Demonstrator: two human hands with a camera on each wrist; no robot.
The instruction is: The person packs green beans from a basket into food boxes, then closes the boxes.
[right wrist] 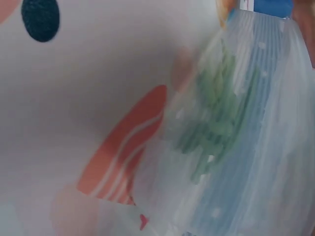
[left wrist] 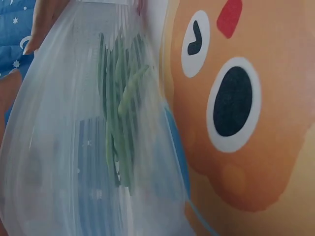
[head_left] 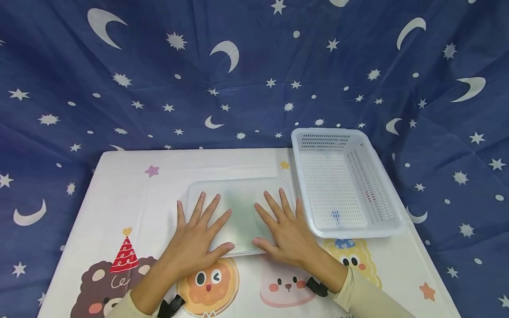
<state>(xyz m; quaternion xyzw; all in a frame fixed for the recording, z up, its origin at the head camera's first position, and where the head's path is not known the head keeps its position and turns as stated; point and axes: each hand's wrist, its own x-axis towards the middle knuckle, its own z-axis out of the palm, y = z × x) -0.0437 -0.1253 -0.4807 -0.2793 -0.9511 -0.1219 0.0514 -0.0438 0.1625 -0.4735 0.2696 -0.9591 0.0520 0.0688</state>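
A translucent, lidded plastic container (head_left: 241,216) lies on the table, with a pale green tint showing through its middle. Through its ribbed wall, both wrist views show a bunch of long thin green pods (left wrist: 118,113) that look like green beans. Spread flat over the left part of the lid is my left hand (head_left: 195,240), its thumb near the front edge. My right hand (head_left: 290,238) lies likewise over the right part, fingers straight and apart, little finger close to the basket. Neither hand grips anything. In the wrist views only parts of the fingers show.
A white perforated basket (head_left: 326,185) stands just right of the container, near the table's back right. The white tablecloth (head_left: 131,194) bears cartoon figures. Behind and beside the table hangs a dark blue curtain (head_left: 254,57) with moons and stars.
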